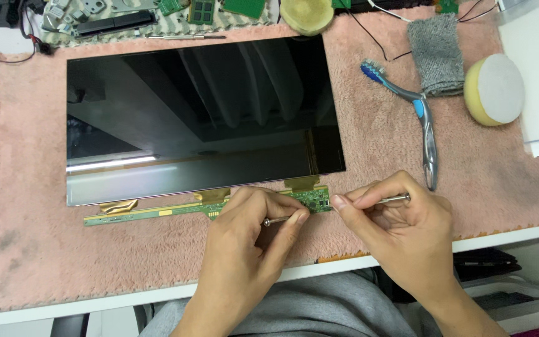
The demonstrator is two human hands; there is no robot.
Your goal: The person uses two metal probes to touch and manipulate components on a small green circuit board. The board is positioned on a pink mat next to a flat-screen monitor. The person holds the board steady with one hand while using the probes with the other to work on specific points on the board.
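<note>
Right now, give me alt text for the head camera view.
Both hands, left hand and right hand, hold a thin metal rod over the green circuit strip along a bare display panel on a pink fleece mat; a toothbrush lies to the right.

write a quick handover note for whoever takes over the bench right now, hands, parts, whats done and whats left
Left hand: fingertips pinch one end of a thin metal rod tool, over the green driver board.
Right hand: grips the tool's other end, near the board's right end.
Parts: bare LCD panel lies flat on the pink fleece mat; the board sits along its lower edge, joined by gold flex ribbons.
Done: panel is out of any housing.
Left: board and ribbons are still attached.
Nearby: toothbrush, grey cloth, yellow sponge pad.
</note>
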